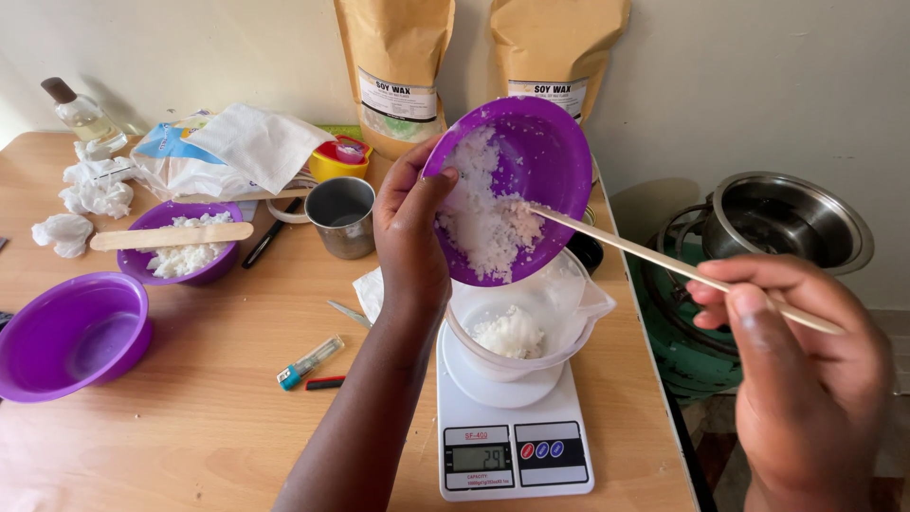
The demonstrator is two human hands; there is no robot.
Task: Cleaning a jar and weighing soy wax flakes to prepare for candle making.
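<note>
The left hand [409, 228] grasps the rim of a purple plastic bowl [531, 171], tilted steeply above a clear plastic jug [559, 322] that stands on a white digital kitchen scale [512, 427] near the right edge of the wooden surface [190, 398]. The right hand [806, 370] pinches a thin flat wooden stick [645, 248], its tip set in the white wax flakes [483, 223] that cling to the bowl's wall; a small mound already lies in the jug. Risk: the flakes are light, clumped and slightly tacky, so a lump may release all at once and overshoot the jug's narrow mouth, scattering onto the scale platform or the surface. A firm scrape could also knock the jug, which is thin-walled and light. The bowl is smooth and glossy, the stick rigid and matt.
</note>
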